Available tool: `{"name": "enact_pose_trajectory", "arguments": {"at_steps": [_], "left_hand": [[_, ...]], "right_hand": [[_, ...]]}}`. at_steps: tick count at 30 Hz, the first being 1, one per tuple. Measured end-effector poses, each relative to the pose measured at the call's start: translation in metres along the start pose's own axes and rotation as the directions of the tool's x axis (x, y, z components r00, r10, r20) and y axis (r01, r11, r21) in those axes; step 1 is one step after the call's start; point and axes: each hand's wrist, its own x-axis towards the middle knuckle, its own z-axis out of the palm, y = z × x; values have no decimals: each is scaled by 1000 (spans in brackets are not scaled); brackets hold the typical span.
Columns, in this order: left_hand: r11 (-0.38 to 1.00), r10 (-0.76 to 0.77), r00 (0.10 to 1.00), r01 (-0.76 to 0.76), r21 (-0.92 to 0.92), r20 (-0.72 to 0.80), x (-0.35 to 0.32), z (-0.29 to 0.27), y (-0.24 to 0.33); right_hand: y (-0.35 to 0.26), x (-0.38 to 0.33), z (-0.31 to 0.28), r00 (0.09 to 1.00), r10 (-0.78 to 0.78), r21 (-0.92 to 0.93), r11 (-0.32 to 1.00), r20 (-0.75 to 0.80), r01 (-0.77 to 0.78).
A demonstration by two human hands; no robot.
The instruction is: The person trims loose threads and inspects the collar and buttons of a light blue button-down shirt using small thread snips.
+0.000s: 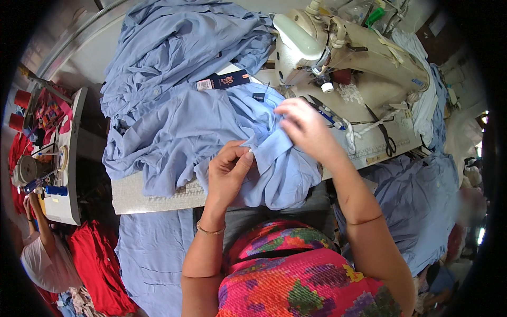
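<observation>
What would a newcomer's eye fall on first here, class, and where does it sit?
Probably the brightly patterned top at the bottom edge. Next, perhaps, the pale blue cloth heaped across the table, pinched by the left hand near the middle, and the cream sewing machine at the upper right.

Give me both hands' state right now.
Left hand: closed, pinching the blue shirt.
Right hand: motion-blurred over the shirt; cannot tell whether it grips.
</observation>
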Motion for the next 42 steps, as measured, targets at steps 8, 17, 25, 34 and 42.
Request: {"name": "enact_pose_trajectory", "arguments": {"at_steps": [8,17,25,34,42], "left_hand": [[995,23,1000,-22,97,-8,1,3,-2],[939,130,991,-111,325,-36,-2,11,3],[859,241,969,-188,477,-52,-5,12,-3],[797,329,942,-237,555,-70,-4,19,3],[788,344,937,-249,563,-67,-4,18,1]], "right_hand": [[52,-23,-34,950,310,-623,738,-31,-261],[59,-34,-46,938,331,-468,817,-100,-338],[-61,-38,-21,987,98,70,992,126,-108],[-62,-45,26,996,92,-138,986,-1,-91],[-62,-44,29,997,73,-203,976,-22,-76]]}}
